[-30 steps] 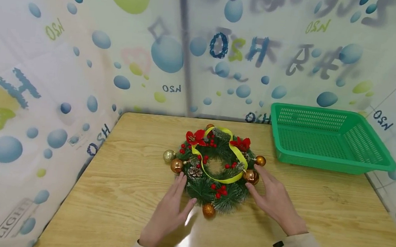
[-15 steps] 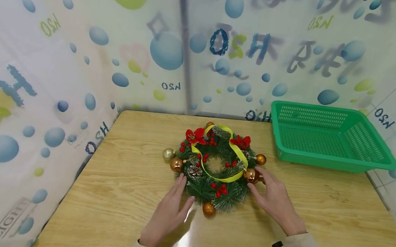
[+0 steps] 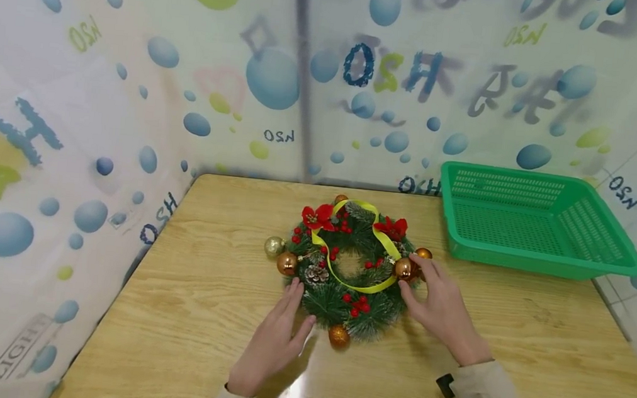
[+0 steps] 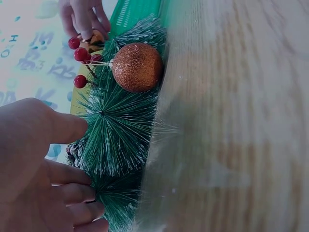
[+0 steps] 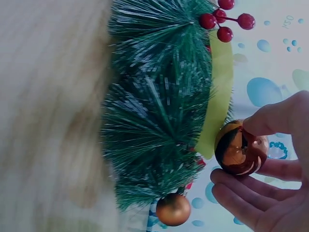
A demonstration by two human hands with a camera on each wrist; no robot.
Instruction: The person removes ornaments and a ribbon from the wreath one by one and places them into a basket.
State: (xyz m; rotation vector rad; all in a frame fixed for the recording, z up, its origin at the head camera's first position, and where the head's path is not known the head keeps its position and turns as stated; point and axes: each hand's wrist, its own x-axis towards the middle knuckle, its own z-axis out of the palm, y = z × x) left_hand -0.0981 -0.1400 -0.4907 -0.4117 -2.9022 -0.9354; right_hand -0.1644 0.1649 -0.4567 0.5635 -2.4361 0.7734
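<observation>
A green Christmas wreath [image 3: 326,301] lies on the wooden table, trimmed with red flowers, red berries, a pinecone [image 3: 317,275] and a loop of yellow ribbon [image 3: 366,288]. My right hand [image 3: 447,311] pinches a shiny copper bauble [image 5: 236,153] between thumb and fingers at the wreath's right side. Fingers nearly straight, my left hand [image 3: 272,343] is at the wreath's lower left edge; in the left wrist view its fingertips meet the green needles. A glittery orange bauble [image 4: 137,67] hangs at the near edge. Two more, gold [image 3: 274,246] and copper [image 3: 287,263], sit on the left.
A green plastic basket [image 3: 540,263] stands at the back right of the table [image 3: 185,288]. Behind and to the left hangs a patterned curtain [image 3: 231,153] with bubbles and lettering.
My right hand has shifted slightly up and closed its fingers round the copper bauble, which has risen a little. The left hand stays in place at the wreath. The head view has shifted slightly.
</observation>
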